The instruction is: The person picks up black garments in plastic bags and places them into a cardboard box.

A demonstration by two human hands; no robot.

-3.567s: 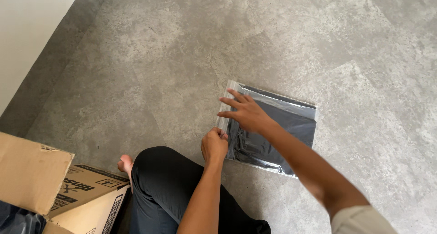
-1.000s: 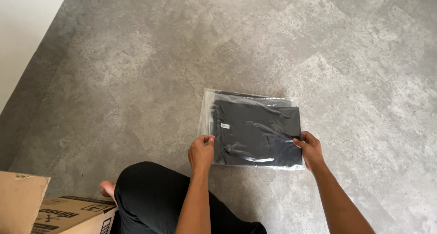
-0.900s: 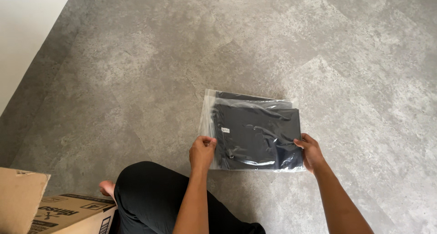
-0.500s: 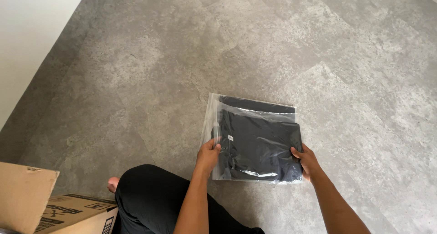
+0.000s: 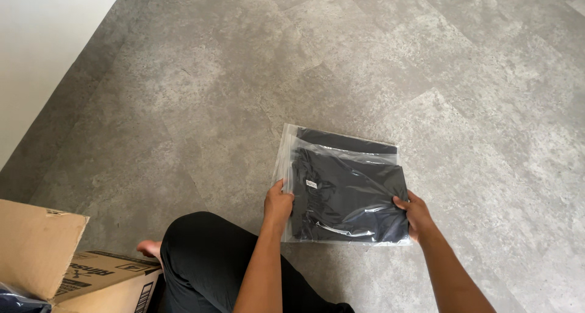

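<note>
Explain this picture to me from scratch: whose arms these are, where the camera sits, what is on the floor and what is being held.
The camera is worn on a person's head and looks down, so the two bare arms coming in from the bottom edge are that person's own. They sit on a grey stone-look floor, one knee in black trousers and a bare foot showing. The left hand and right hand each grip a side edge of a clear plastic bag with a folded black garment inside; whether the bag rests on the floor or is lifted slightly is unclear. At lower left stands an open cardboard box.
</note>
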